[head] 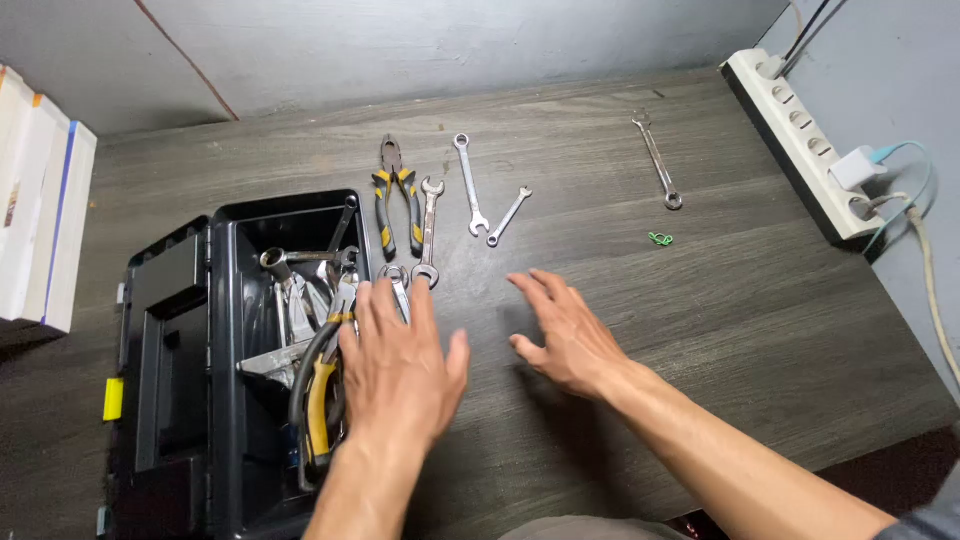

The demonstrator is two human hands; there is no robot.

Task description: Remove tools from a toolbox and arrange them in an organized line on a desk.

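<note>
My left hand [398, 365] is spread flat, fingers apart, over the right edge of an open black toolbox [225, 225], its fingertips above a small wrench [396, 282] at the box rim. It holds nothing. Inside the box lie yellow-handled pliers [318, 395] and several metal tools. My right hand [565, 335] hovers open over the dark wooden table [700, 300], empty. Beyond the hands lie yellow-and-black pliers [396, 195], a combination wrench [429, 232], a longer wrench [468, 183] and a short wrench [509, 216].
Another slim wrench [657, 160] lies far right, with a small green clip [660, 238] below it. A white power strip [800, 135] with a plugged charger and cables runs along the right wall. Stacked books [40, 200] stand at the left.
</note>
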